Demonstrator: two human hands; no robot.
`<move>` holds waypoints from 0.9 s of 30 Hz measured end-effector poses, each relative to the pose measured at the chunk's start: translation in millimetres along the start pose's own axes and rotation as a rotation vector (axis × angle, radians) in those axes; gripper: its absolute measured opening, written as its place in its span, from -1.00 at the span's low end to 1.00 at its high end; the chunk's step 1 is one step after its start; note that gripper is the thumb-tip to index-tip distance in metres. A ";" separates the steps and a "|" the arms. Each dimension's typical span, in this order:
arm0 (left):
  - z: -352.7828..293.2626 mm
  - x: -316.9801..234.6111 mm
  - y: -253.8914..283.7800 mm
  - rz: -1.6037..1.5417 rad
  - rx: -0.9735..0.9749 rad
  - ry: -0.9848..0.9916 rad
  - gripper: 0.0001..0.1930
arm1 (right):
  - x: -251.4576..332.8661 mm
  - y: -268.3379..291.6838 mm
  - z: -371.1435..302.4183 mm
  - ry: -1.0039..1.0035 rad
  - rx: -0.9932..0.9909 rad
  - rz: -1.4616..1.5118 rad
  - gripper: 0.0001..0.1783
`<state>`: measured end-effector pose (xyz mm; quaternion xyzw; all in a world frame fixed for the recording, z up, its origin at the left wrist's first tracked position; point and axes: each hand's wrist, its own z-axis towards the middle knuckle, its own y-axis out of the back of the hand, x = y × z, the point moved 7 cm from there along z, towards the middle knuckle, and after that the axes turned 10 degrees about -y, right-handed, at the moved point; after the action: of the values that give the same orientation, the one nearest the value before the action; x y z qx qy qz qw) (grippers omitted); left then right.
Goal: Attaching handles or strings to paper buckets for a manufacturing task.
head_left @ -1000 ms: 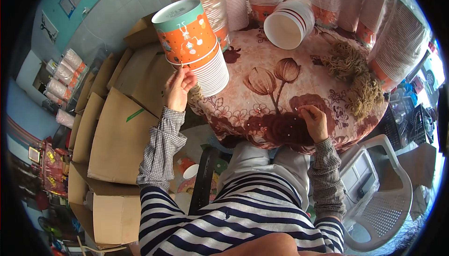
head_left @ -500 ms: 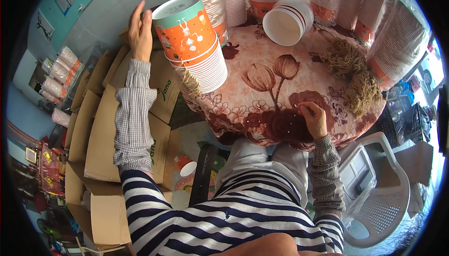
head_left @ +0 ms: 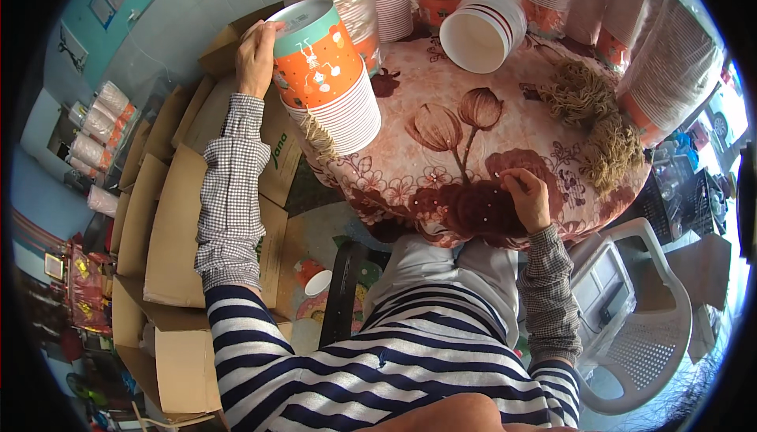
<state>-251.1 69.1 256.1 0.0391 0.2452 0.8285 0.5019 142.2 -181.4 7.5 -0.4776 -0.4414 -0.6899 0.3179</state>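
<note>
A stack of upside-down paper buckets (head_left: 339, 120) stands at the table's left edge, with many white rims nested together. The top bucket (head_left: 319, 65) shows an orange printed side and a teal band round its upturned base. My left hand (head_left: 256, 57) is closed against its upper left side, fingertips at the edge of the base. Over the dark flower print on the tablecloth (head_left: 386, 172), my right hand (head_left: 528, 199) holds its fingers pinched together; anything between them is too small or hidden to make out.
A white bucket (head_left: 481, 33) lies on its side with its mouth toward me. Tall wrapped bucket stacks (head_left: 670, 69) line the table's back and right. Bundles of tan string (head_left: 599, 140) lie at right. Cardboard boxes (head_left: 173, 227), a floor bucket (head_left: 314, 278) and a white plastic chair (head_left: 650, 337) surround me.
My left hand has moved right from open beside the stack to closing on the top bucket. That bucket now sits lower over the rims beneath. My right hand has barely moved.
</note>
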 end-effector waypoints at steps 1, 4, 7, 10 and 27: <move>-0.5 0.2 -0.5 0.000 0.000 -0.002 -0.56 | 0.4 -0.3 -0.2 0.005 0.000 0.007 -0.84; -1.1 -0.8 -3.9 0.012 -0.003 -0.012 -0.56 | 0.3 2.7 -0.8 0.014 -0.004 0.011 -0.85; -2.3 2.1 -8.5 -0.026 -0.010 0.024 -0.54 | 2.3 2.3 -1.4 0.038 0.004 0.011 -0.85; -7.4 12.7 0.0 0.000 -0.042 0.021 -0.51 | 1.1 -7.3 0.7 0.045 0.040 0.044 -0.84; -87.7 -161.8 -120.6 -0.286 0.224 -0.362 -0.76 | 22.2 4.8 52.3 -0.152 0.517 -0.129 -0.75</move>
<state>-100.6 -55.4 154.9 0.2072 0.2447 0.6961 0.6424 158.5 -136.1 37.9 -0.4019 -0.6550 -0.5352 0.3507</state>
